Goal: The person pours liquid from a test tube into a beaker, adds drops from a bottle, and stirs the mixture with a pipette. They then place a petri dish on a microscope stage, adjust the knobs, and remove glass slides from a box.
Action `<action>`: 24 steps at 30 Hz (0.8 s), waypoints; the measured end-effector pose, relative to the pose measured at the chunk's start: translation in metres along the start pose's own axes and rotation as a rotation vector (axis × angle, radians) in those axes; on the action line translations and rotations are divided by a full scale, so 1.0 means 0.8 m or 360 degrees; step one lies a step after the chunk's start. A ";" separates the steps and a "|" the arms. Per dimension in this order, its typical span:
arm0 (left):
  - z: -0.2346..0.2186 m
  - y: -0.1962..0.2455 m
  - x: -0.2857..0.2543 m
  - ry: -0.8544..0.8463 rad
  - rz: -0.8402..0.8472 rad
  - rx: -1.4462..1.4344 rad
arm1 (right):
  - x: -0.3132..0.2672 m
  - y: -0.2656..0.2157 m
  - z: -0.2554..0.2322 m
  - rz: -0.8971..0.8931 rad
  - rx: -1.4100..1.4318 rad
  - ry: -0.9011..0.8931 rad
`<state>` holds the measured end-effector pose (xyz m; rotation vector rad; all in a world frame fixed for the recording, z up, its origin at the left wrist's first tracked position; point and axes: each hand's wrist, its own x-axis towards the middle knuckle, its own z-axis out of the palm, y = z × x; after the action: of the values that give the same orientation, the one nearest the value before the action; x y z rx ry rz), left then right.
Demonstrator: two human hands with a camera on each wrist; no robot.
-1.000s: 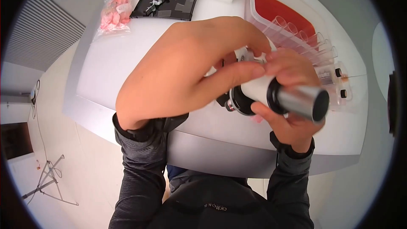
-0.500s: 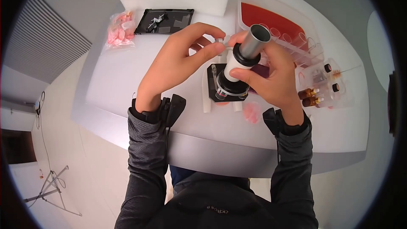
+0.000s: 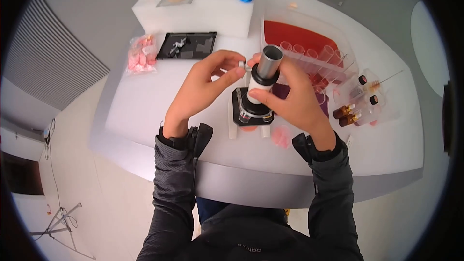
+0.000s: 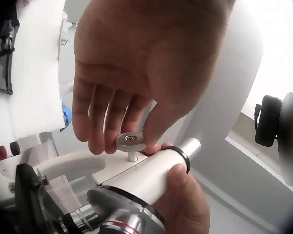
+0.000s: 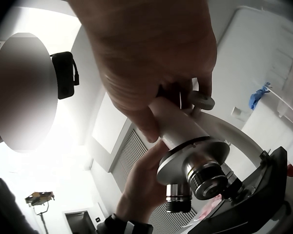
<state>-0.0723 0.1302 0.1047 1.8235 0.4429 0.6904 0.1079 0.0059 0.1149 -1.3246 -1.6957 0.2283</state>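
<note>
A white microscope (image 3: 258, 92) with a black stage (image 3: 238, 107) and a bare metal tube top (image 3: 271, 60) stands on the table before me. My left hand (image 3: 198, 87) pinches the round side knob (image 4: 131, 141) between thumb and fingers. Around the white body tube curls my right hand (image 3: 302, 94), its thumb across the front. In the right wrist view a fingertip of that hand is at a second knob (image 5: 201, 101), and the objective lenses (image 5: 205, 179) hang below the tube. A pink piece (image 3: 281, 137) lies beside the microscope's base.
Test tubes (image 3: 311, 58) stand by a clear bin with red inside (image 3: 299, 38). Brown dropper bottles (image 3: 344, 112) lie to the right. A black tray (image 3: 200, 46), a bag of pink pieces (image 3: 142, 55) and a white foam block (image 3: 193, 19) are at the back left.
The hands and microscope look smaller and lower in the head view, which now takes in more of the table's back. The tube points less toward the camera. Both hands stay on the microscope.
</note>
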 end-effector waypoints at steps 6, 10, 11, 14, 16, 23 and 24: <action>0.003 0.016 0.007 0.0029 0.0301 0.0249 | -0.031 -0.010 -0.008 0.0095 -0.0039 0.0496; 0.004 0.025 0.005 -0.0030 0.0472 0.0405 | -0.064 0.018 -0.005 0.0430 0.0188 0.0556; 0.003 0.026 0.005 -0.0051 0.0526 0.0427 | -0.070 0.026 -0.002 0.0534 0.0269 0.0518; -0.005 0.029 0.001 -0.0155 0.0587 0.0429 | -0.080 0.039 0.011 0.0476 0.0028 0.0370; -0.003 0.041 -0.002 -0.0208 0.0562 0.0416 | -0.081 0.039 0.016 0.0494 -0.0052 0.0295; 0.024 0.054 0.002 -0.0122 0.0521 0.0575 | -0.085 0.056 0.029 0.0705 0.0043 0.0287; 0.025 0.056 0.002 -0.0145 0.0519 0.0619 | -0.088 0.060 0.030 0.0775 0.0099 0.0249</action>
<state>-0.0592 0.1017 0.1420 2.3176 0.2296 0.7757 0.1202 -0.0246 0.0328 -1.6479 -1.2077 0.4413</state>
